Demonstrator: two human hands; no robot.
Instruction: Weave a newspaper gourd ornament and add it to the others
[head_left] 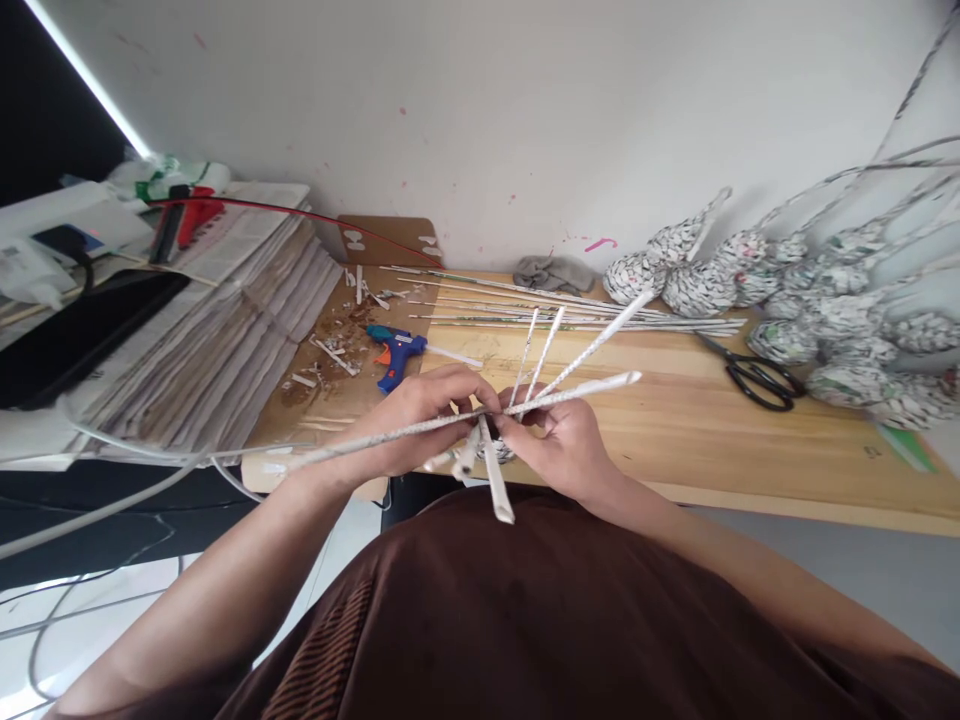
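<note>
Close to my body, both hands hold a small weave of rolled newspaper tubes (497,480), its ends fanning out to several sides. My left hand (429,415) is closed on the weave from the left, and one long tube passes across it toward the forearm. From the right, my right hand (561,440) pinches the weave near its middle, thumb and fingers together. Several tube ends stick up past the right hand toward the wall, and others point down toward my shirt. The underside of the weave is mostly hidden by my fingers.
A blue glue gun (397,357) lies beyond my left hand, near paper scraps. Loose paper tubes (570,310) lie along the back. Black scissors (761,380) and several woven paper pieces (701,288) sit at right. Stacked newspapers (262,300) and a cable (135,510) are at left.
</note>
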